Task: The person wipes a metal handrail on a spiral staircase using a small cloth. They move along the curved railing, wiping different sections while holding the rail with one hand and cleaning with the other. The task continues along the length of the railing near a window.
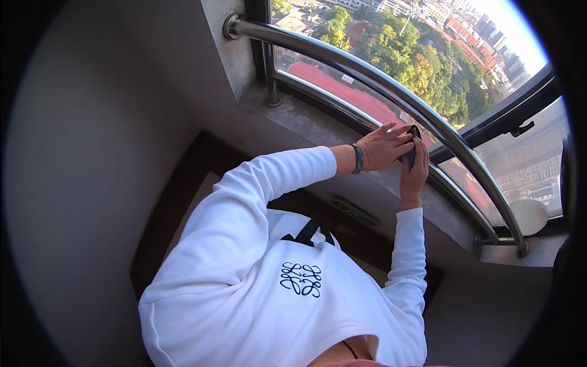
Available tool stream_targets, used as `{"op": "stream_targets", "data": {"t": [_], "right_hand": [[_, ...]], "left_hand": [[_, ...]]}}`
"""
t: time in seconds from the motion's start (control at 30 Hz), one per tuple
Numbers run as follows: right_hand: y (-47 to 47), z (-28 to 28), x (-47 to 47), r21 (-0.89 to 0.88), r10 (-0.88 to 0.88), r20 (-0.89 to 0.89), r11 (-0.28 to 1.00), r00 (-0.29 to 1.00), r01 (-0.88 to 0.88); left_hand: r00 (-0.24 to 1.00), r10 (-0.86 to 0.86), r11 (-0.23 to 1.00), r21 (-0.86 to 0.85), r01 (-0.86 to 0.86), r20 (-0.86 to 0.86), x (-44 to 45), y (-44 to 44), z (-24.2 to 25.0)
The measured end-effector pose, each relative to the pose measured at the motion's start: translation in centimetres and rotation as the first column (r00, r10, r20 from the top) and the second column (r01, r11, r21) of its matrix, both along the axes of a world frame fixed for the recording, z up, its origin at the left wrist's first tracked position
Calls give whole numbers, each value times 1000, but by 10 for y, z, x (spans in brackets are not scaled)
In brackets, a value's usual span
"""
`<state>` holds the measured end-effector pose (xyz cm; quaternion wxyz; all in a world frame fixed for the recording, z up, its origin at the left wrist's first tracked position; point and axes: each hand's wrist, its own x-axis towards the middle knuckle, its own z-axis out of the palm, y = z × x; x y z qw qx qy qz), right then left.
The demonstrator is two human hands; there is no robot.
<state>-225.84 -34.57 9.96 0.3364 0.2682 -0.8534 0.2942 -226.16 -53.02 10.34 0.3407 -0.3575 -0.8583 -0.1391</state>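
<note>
A small dark object [411, 158] sits between my two hands, just inside the lower metal rail by the window; the fingers hide most of it, so its kind is unclear. My left hand [383, 147], with a dark green bangle [357, 158] at the wrist, lays its fingers across the object from the left. From the right, my right hand [414, 176] grips it with the fingers pointing up along its side. Both hands are above the grey window sill [316, 120], and white sleeves cover both arms.
A thick curved metal handrail [367, 69] passes just beyond my hands, with a thinner lower rail [330, 96] beneath. Behind stand glass panes in a dark window frame [500, 112] with a handle [523, 129]. A rounded pale object [529, 216] is at the right end. A plain wall [101, 137] rises left.
</note>
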Motion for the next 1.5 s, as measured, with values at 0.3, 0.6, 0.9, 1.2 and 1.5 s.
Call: {"op": "stream_targets", "data": {"t": [0.3,0.6,0.9,1.2,1.5], "right_hand": [[-236,-15,-85,182,199,130,958,971,-220],[-370,-23,-104,303,216,218,912,952,-276],[-391,19,-94,-555,520,422,796,743,-242],[-423,-12,-92,-16,122,420,992,899,-127],[-394,-33,-101,527,-100,102,849,990,31]], "left_hand": [[850,418,806,302,-510,321,18,-188,-38],[771,484,625,453,-635,414,31,-294,-62],[767,392,612,479,-629,508,32,-315,-60],[754,359,602,481,-637,550,31,-323,-80],[765,355,651,446,-615,537,26,-285,-89]]}}
